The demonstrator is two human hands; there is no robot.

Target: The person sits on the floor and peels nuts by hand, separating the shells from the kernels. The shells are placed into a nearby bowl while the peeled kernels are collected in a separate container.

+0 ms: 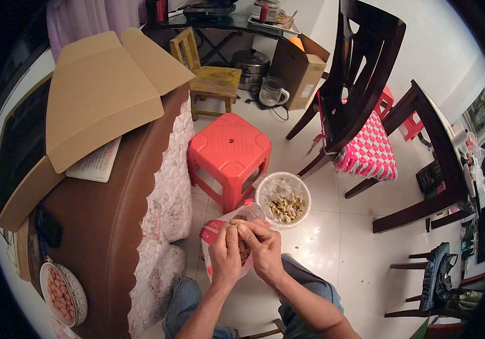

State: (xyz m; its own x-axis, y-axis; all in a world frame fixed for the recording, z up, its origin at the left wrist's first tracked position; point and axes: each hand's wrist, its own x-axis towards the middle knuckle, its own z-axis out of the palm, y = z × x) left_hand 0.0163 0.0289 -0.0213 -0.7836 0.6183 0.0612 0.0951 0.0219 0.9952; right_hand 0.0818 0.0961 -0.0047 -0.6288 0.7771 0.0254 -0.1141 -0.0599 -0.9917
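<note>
My left hand point(224, 255) and my right hand point(263, 250) meet at the fingertips, pinching a small thing between them; it looks like a nut in its shell, though the fingers mostly hide it. Just beneath them stands an open red and white bag point(213, 229) with brownish things inside, partly covered by my hands. Beyond my right hand, a white plastic-lined basin point(306, 188) holds many pale shell pieces point(287, 207). A white patterned bowl point(77, 292) of pinkish shelled nuts point(59, 296) rests on the brown leather seat at the lower left.
A red plastic stool point(229, 144) stands just beyond the bag. To the left are a brown leather sofa point(98, 237) with a quilted cover point(170, 199) and an opened cardboard box point(102, 97). A dark wooden chair point(352, 84) with a pink-and-white cushion point(367, 150) stands at the right.
</note>
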